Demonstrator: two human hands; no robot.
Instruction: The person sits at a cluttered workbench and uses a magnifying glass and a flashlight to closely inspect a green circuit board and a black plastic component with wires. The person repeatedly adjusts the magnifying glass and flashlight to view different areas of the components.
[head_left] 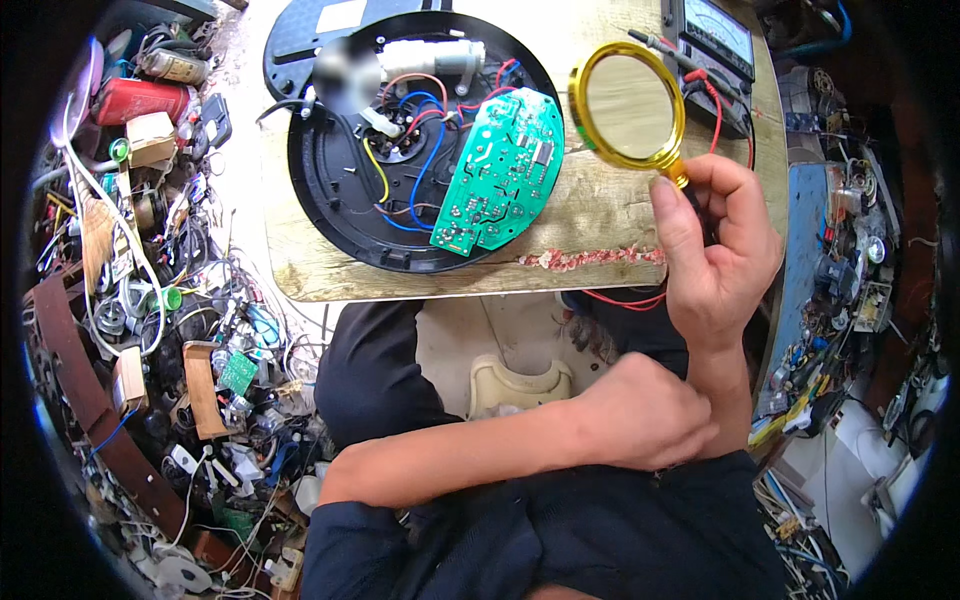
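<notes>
Your dark shirt fills six o'clock; at four, your left hand balls loosely across your right forearm. Your right hand grips the magnifying glass at one, green circuit board at twelve, bare tabletop between!

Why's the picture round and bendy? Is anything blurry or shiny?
Head view: a dark, curved rim, as fisheye lenses make; head view: a smeary patch over part of the black base, though the green board looks crisper; head view: bright glints on the magnifier.
</notes>
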